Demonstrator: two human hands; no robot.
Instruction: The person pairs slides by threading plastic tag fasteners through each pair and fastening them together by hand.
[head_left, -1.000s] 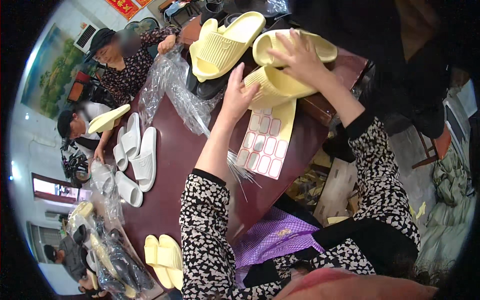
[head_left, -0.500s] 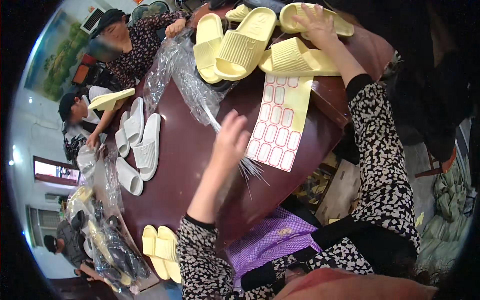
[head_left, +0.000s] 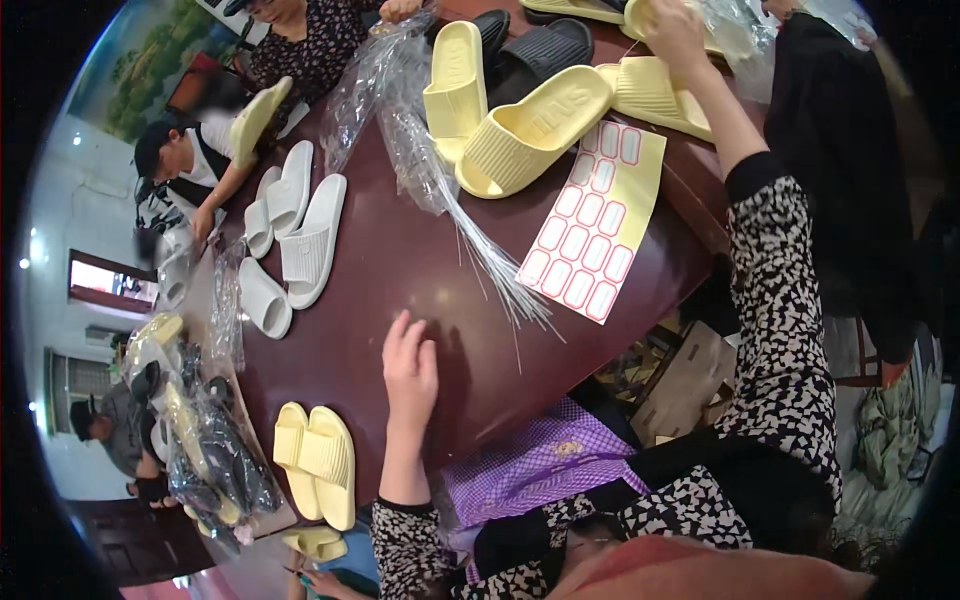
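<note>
The left hand [head_left: 410, 365] lay open and flat on the dark red-brown table [head_left: 400, 260], near its front edge, while the right hand [head_left: 675, 35] reached across, apparently steadying ribbed pale-yellow foam slippers [head_left: 650, 90], its grip unclear.

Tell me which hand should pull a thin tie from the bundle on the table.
Probably left. The left hand lies flat on the table, close to the bundle's loose ends. The right hand is far off, up on a yellow slipper.
</note>
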